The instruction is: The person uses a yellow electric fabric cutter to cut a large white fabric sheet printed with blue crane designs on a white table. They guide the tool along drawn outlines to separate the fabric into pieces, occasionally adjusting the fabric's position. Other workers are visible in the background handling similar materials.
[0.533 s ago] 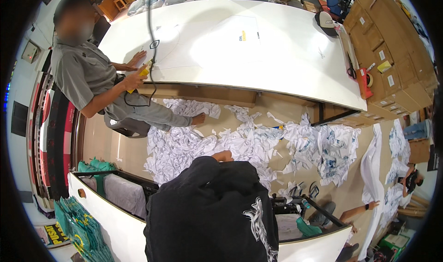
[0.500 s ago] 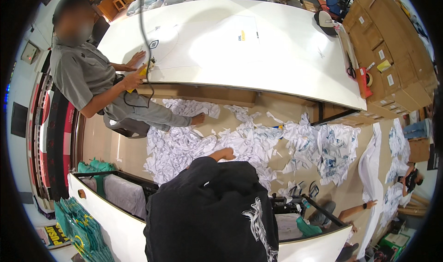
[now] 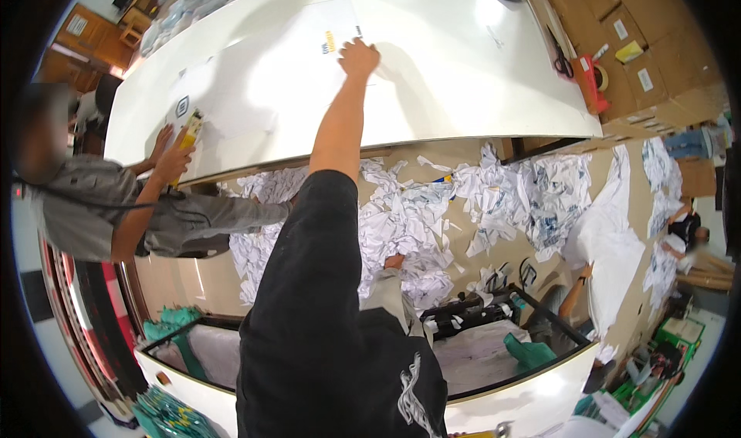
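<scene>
white tables (image 3: 463,91): 1 | co-workers (image 3: 85,206): 1 | red tape dispensers (image 3: 590,79): 1 | yellow tools (image 3: 187,137): 1

White table (image 3: 463,91); black sleeve (image 3: 309,299); white crumpled paper (image 3: 409,222), dark print.

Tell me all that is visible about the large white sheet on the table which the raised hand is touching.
The large white sheet looks like thin paper, lying flat on the white table. It is mostly blank, with a small yellow mark and a small dark mark near its far edge, and a small dark square near its left end. The person's hand, at the end of an outstretched arm in a black sleeve, rests on its far right corner. A co-worker's hands hold a yellow tool at its left end.
</scene>
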The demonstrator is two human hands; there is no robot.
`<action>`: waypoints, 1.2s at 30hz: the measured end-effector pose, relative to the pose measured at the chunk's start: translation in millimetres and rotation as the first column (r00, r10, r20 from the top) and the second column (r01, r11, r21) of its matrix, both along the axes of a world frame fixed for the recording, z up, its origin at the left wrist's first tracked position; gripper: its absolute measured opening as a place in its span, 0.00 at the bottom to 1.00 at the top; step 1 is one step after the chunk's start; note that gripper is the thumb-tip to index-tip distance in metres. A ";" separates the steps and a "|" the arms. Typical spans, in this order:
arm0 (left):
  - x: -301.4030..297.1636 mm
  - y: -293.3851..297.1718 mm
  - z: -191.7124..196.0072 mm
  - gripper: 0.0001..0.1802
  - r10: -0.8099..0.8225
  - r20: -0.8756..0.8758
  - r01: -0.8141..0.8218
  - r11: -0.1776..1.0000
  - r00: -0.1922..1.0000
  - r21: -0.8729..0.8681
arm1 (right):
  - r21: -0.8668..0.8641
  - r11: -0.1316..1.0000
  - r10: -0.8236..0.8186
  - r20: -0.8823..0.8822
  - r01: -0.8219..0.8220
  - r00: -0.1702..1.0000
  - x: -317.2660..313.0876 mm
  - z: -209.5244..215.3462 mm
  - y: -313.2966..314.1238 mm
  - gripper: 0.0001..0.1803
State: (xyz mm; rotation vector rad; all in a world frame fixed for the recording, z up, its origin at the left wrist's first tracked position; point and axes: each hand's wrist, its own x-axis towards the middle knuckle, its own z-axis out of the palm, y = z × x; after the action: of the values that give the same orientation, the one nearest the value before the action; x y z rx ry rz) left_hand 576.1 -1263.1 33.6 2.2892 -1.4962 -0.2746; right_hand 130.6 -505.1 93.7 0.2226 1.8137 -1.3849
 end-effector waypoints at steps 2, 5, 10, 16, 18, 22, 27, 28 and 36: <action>25.9 -30.6 -23.3 0.41 0.066 0.007 -0.066 0.994 0.998 0.081 | 0.017 1.000 -0.004 0.012 0.004 1.000 -4.5 0.1 10.4 0.32; 21.7 -48.2 -39.9 0.42 0.055 0.068 -0.068 0.974 0.996 0.214 | -0.036 0.999 -0.007 0.041 0.009 0.999 -24.2 9.3 84.0 0.32; -27.2 23.9 -50.5 0.41 -0.654 0.353 0.577 0.757 0.669 0.306 | 0.024 0.984 0.176 -0.086 -0.175 0.981 -10.7 45.2 -1.9 0.33; -13.6 74.6 -30.4 0.44 -0.788 -0.023 0.765 0.589 0.615 0.263 | 0.055 0.823 0.555 -0.289 -0.565 0.780 -14.9 37.0 -222.5 0.41; -61.7 91.8 -15.4 0.49 -0.721 0.115 0.693 0.690 0.684 0.209 | 0.117 0.724 0.680 -0.285 -0.680 0.676 -5.1 36.7 -282.7 0.39; -93.1 72.4 -4.2 0.63 -0.684 0.224 0.607 0.724 0.694 0.328 | 0.320 0.565 0.683 -0.699 -0.761 0.213 17.7 31.3 -349.3 0.35; -34.2 26.0 -8.1 0.67 -0.649 0.213 0.546 0.742 0.730 0.389 | 0.453 0.410 0.718 -0.696 -0.792 -0.026 36.7 43.7 -407.4 0.36; -32.3 25.3 -4.7 0.71 -0.632 0.195 0.521 0.746 0.750 0.414 | 0.460 0.387 0.731 -0.682 -0.799 -0.039 41.7 46.6 -422.8 0.37; -38.9 56.5 0.8 0.78 -0.660 0.080 0.576 0.702 0.747 0.419 | 0.502 0.255 0.730 -0.661 -0.827 -0.176 53.6 42.7 -484.5 0.35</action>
State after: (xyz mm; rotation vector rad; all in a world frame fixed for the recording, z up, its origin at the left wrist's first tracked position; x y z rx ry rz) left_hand 537.2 -1206.6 34.3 2.0203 -2.5227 -0.5361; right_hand 184.2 -989.6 136.5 -1.7828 1.8328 -0.4872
